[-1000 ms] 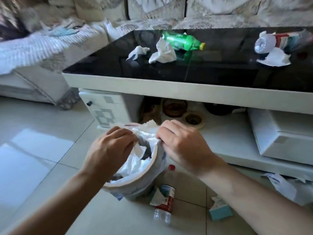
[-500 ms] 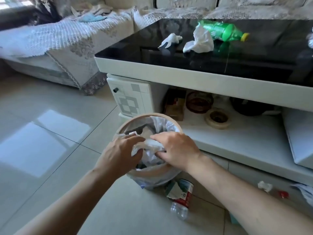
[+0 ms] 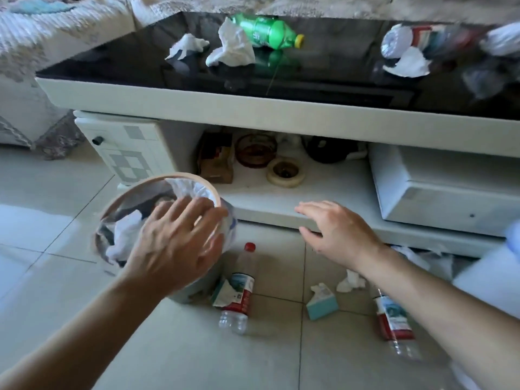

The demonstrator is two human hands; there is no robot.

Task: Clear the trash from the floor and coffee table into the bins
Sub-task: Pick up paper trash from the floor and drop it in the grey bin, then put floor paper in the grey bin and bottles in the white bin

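A round bin (image 3: 126, 195) with a tan rim and white liner stands on the floor, with crumpled tissue inside. My left hand (image 3: 180, 243) hovers over its right side, fingers spread and empty. My right hand (image 3: 337, 235) is open to the right of the bin, above the floor. Two clear bottles with red labels (image 3: 239, 288) (image 3: 394, 319), a teal tissue pack (image 3: 322, 304) and a tissue wad (image 3: 351, 281) lie on the tiles. On the black coffee table (image 3: 337, 77) lie a green bottle (image 3: 267, 30), crumpled tissues (image 3: 233, 49) (image 3: 185, 45) and another bottle with paper (image 3: 408, 54).
The table's lower shelf (image 3: 309, 192) holds an ashtray, a tape roll, a box and a dark pot. A white drawer unit (image 3: 123, 147) stands at the left, a white box (image 3: 444, 187) at the right. A covered sofa (image 3: 42, 38) stands behind. More paper lies under the table's right side.
Both hands have come out of the bin and spread open; the tissue they pressed stays inside. My right hand moved right, away from the bin. The view shifted, showing more floor litter.
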